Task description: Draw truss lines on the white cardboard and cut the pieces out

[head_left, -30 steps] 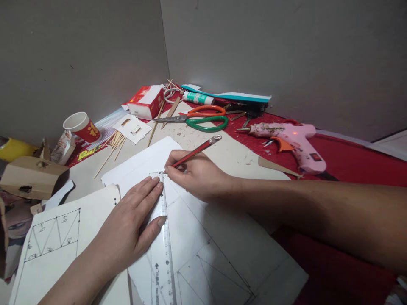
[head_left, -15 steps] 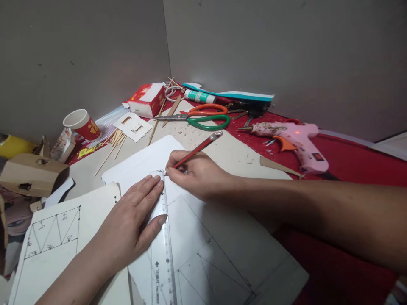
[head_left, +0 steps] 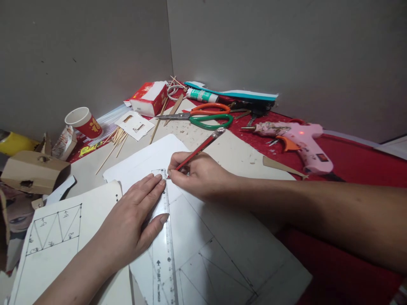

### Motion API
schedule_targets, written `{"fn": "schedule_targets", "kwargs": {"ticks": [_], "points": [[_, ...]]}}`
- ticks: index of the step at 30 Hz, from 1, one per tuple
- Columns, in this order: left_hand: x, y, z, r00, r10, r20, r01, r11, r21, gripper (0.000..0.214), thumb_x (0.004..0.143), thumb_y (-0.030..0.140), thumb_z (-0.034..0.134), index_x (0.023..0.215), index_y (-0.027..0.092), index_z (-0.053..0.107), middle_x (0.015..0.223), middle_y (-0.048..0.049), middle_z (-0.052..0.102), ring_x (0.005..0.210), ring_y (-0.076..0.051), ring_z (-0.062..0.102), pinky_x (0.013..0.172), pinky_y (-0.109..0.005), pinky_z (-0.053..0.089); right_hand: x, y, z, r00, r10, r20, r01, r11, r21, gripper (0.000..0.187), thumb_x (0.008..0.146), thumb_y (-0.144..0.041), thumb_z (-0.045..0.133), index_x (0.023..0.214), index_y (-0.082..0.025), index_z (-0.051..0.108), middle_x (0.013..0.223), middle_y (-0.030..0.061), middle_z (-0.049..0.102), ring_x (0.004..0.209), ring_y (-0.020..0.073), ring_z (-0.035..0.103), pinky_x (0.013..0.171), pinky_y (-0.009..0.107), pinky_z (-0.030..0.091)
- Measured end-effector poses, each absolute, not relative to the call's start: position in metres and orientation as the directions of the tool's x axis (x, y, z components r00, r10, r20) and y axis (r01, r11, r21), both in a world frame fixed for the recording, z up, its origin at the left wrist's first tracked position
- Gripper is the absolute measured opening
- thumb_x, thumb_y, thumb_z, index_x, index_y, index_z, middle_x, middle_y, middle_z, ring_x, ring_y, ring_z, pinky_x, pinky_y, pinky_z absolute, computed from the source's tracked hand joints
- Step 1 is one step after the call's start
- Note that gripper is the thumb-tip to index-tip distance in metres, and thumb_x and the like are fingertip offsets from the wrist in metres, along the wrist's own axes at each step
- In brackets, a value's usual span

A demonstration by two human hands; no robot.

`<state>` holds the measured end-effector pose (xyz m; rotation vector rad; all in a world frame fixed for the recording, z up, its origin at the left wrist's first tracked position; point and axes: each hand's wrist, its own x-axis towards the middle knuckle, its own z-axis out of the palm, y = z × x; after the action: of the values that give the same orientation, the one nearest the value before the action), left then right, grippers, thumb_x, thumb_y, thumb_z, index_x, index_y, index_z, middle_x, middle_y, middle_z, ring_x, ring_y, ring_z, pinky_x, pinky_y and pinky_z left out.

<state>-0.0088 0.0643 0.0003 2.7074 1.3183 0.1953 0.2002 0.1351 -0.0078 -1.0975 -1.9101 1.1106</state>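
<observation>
My left hand (head_left: 135,222) lies flat on a clear plastic ruler (head_left: 165,250), fingers stretched out and thumb apart, pressing it onto a white sheet of paper (head_left: 187,220). My right hand (head_left: 197,173) is closed round a red pencil (head_left: 202,148) by the ruler's far end. The pencil's tip is hidden behind the fingers and points down at the paper. Thin pencil lines forming triangles show on the sheet, right of the ruler. Left of my left hand is an open notebook page (head_left: 95,212) with a drawn, labelled frame of triangles.
Scissors (head_left: 210,122) with orange and green handles lie beyond the paper. A pink glue gun (head_left: 305,144) with a lit red light rests at right. A paper cup (head_left: 84,123), thin wooden sticks (head_left: 117,142), a red-and-white packet (head_left: 148,99) and a cardboard piece (head_left: 34,169) are at left.
The whole view has shifted slightly, so things sit a little further right. My left hand stays on the ruler; the pencil in my right hand has barely moved.
</observation>
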Motion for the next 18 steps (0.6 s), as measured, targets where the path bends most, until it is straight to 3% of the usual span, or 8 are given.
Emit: {"fn": "schedule_targets", "kwargs": {"ticks": [18], "points": [[-0.0100,0.0633,-0.0005,0.616,0.784,0.073,0.772,-0.620,0.143,0.058,0.099,0.037,0.050,0.153,0.019,0.034,0.159,-0.0121,0.039,0.146,-0.028,0.036,0.115,-0.049,0.040,0.2008,0.1286,-0.0054,-0.460,0.885,0.072,0.375,0.267,-0.888,0.011,0.075,-0.017,0.053,0.064,-0.020,0.052,0.057,-0.0038,0.049,0.056,0.0119,0.044,0.054,0.026,0.030]]}}
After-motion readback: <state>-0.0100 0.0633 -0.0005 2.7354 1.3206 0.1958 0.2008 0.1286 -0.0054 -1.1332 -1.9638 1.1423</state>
